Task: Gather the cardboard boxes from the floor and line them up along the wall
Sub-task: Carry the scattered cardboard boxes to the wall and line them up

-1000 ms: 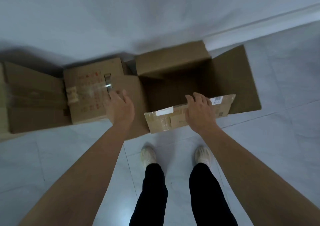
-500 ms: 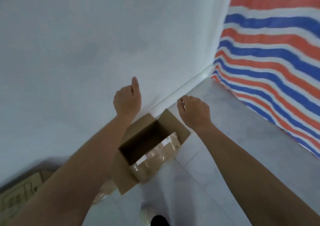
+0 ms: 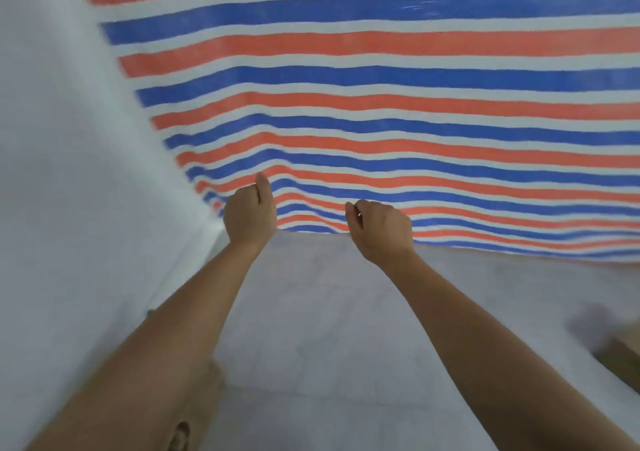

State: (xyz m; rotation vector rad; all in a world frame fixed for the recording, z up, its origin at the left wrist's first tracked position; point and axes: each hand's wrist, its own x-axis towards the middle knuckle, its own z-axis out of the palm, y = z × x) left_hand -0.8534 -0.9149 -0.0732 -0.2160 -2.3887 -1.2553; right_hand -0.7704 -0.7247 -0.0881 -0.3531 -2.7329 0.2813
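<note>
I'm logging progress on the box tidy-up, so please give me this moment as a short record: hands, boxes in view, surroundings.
left hand: raised, fingers curled, thumb up, holds nothing
right hand: raised, fingers curled, holds nothing
cardboard box: one brown corner at the right edge, on the floor, blurred
floor: pale grey tiles
white wall: on the left
striped sheet: red, blue and white, hangs ahead down to the floor
task status: no box in either hand
</note>
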